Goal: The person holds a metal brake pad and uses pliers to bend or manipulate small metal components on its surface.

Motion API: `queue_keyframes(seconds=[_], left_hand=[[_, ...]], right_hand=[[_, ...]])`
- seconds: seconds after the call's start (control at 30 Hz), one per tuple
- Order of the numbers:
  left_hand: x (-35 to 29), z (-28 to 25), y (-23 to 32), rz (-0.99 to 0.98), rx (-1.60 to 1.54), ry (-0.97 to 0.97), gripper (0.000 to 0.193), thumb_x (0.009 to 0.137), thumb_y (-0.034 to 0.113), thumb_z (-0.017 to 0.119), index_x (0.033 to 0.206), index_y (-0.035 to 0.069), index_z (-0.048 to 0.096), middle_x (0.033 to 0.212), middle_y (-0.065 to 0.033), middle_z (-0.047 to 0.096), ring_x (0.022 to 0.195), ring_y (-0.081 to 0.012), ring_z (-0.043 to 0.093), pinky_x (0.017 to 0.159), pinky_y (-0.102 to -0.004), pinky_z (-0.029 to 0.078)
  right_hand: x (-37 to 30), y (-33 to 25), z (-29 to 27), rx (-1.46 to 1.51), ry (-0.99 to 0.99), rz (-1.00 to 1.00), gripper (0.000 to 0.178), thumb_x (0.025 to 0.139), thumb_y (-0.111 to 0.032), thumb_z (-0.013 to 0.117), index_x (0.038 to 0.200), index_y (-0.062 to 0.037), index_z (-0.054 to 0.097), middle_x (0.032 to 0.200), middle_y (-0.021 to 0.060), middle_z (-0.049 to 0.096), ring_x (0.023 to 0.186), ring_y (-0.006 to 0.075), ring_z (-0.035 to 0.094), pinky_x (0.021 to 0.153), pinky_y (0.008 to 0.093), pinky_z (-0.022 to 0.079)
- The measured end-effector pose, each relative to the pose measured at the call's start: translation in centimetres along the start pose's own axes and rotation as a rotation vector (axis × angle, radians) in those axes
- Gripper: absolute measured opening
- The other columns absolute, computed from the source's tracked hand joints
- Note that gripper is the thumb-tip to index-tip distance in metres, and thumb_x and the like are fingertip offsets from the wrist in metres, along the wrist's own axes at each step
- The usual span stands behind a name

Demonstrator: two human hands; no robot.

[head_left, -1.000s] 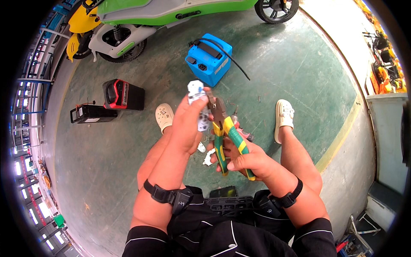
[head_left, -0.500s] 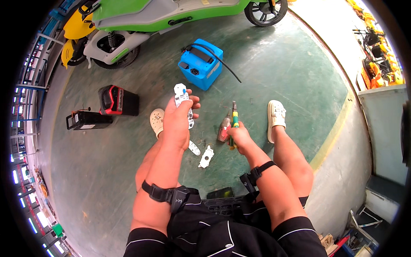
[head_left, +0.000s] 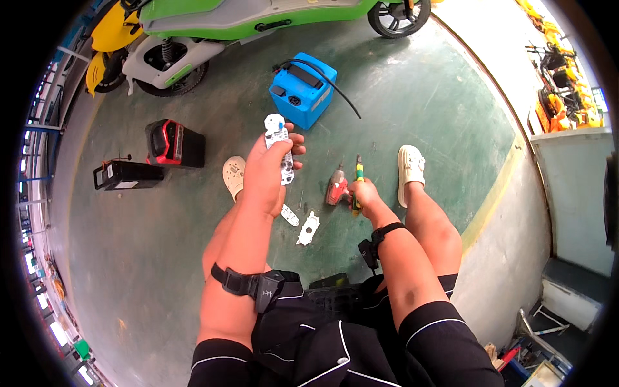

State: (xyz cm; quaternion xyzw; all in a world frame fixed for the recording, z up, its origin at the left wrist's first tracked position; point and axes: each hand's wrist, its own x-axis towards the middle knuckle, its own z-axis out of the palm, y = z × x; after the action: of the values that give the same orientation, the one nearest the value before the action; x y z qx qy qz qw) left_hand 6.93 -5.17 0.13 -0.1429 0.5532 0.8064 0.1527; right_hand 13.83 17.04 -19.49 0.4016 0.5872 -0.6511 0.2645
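My left hand [head_left: 263, 174] is closed around a long white plastic part [head_left: 276, 132] with small components and a blue spot on its upper face. Pliers with green and yellow handles [head_left: 359, 171] point away from me in my right hand [head_left: 365, 196], whose fingers wrap the grips. Just left of that hand, a red cordless driver [head_left: 336, 188] lies on the floor. Between my feet are a white plate with a round hole [head_left: 309, 228] and a narrow white strip [head_left: 290, 215], partly behind my left wrist.
Ahead sits a blue battery box [head_left: 302, 90] with a black cable. Two more batteries, one red and black [head_left: 174, 143], one black [head_left: 129, 175], stand at left. A green scooter [head_left: 258, 22] spans the far side. A pale cabinet [head_left: 574, 193] is at right.
My right hand has shifted slightly right with the pliers, widening the gap to the driver. My left hand still holds the white part. The whole view has shifted a little.
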Motion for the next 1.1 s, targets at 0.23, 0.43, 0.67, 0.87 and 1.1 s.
queue_keyframes(seconds=[0.23, 0.43, 0.67, 0.87, 1.1], left_hand=[[0.3, -0.4, 0.7, 0.000, -0.048, -0.067, 0.033, 0.096, 0.013, 0.057, 0.127, 0.003, 0.058, 0.107, -0.0071, 0.068, 0.093, -0.0155, 0.064, 0.072, -0.0280, 0.050], [0.4, -0.3, 0.9, -0.005, -0.009, -0.071, 0.034, 0.096, 0.014, 0.057, 0.129, 0.005, 0.057, 0.107, -0.0062, 0.067, 0.093, -0.0150, 0.064, 0.072, -0.0282, 0.051], [0.5, -0.7, 0.7, 0.013, -0.048, -0.098, 0.034, 0.097, 0.015, 0.057, 0.130, 0.005, 0.057, 0.108, -0.0058, 0.067, 0.092, -0.0144, 0.063, 0.073, -0.0287, 0.051], [0.6, -0.7, 1.0, 0.017, 0.009, -0.144, 0.034, 0.097, 0.019, 0.058, 0.128, 0.006, 0.057, 0.108, -0.0065, 0.067, 0.092, -0.0139, 0.063, 0.075, -0.0296, 0.049], [0.7, -0.4, 0.3, -0.014, -0.001, -0.106, 0.034, 0.097, 0.017, 0.059, 0.129, 0.007, 0.057, 0.107, -0.0038, 0.067, 0.091, -0.0126, 0.063, 0.072, -0.0280, 0.050]], right_hand=[[0.8, 0.7, 0.1, 0.058, 0.075, 0.018, 0.024, 0.080, -0.007, 0.058, 0.103, -0.0064, 0.050, 0.079, 0.0078, 0.053, 0.065, 0.0216, 0.055, 0.055, 0.0425, 0.049], [2.7, -3.4, -1.3, 0.392, 0.099, -0.094, 0.021, 0.081, -0.008, 0.059, 0.099, -0.0046, 0.048, 0.076, 0.0102, 0.055, 0.061, 0.0233, 0.056, 0.058, 0.0426, 0.050], [0.0, -11.9, -10.5, 0.697, 0.232, -0.036, 0.037, 0.094, -0.021, 0.064, 0.123, -0.0066, 0.046, 0.100, 0.0114, 0.059, 0.087, 0.0314, 0.064, 0.088, 0.0606, 0.048], [0.0, -9.8, -15.9, 0.668, 0.244, 0.073, 0.048, 0.097, -0.033, 0.062, 0.131, -0.0048, 0.043, 0.116, 0.0184, 0.058, 0.101, 0.0359, 0.061, 0.093, 0.0644, 0.047], [2.0, -9.3, -18.3, 0.942, 0.286, -0.093, 0.048, 0.091, -0.043, 0.067, 0.105, -0.0014, 0.048, 0.097, 0.0144, 0.058, 0.093, 0.0332, 0.061, 0.091, 0.0626, 0.048]])
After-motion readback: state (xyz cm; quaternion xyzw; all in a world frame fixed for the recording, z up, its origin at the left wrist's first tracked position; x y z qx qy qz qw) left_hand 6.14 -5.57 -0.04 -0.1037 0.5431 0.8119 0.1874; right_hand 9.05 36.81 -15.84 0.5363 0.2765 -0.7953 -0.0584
